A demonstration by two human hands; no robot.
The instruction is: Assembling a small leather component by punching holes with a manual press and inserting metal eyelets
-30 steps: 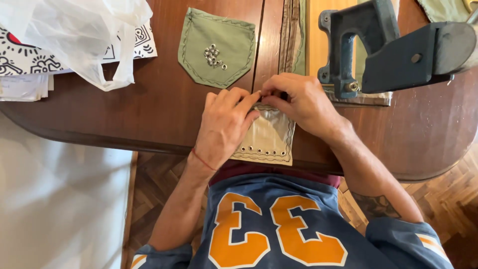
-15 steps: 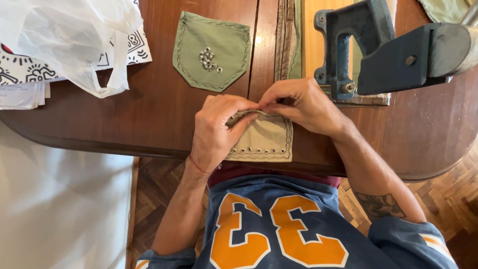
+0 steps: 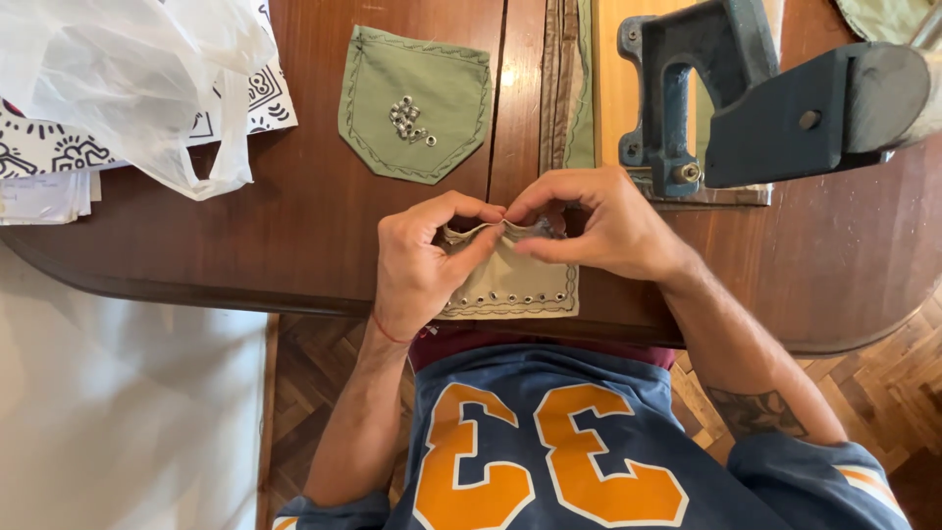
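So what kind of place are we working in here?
Probably a home craft workshop: a wooden table holds a blue hand press, a green pocket with loose eyelets, and both hands pinch a beige pocket.

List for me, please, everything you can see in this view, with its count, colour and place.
Beige fabric pocket: one, beige with a row of metal eyelets, at the near table edge, pinched at its top by both hands.
Green fabric pocket: one, olive green, flat on the table beyond the hands.
Metal eyelets: a small pile, silver, on the green pocket.
Fabric strip: one, olive and brown, running away from the hands.
Press tool: one, dark blue-grey metal, far right.
Plastic bag: one, white, far left.
Patterned papers: a few, black and white, under the bag.
Table: one, dark wood.
Left hand: on the beige pocket.
Right hand: on the beige pocket.
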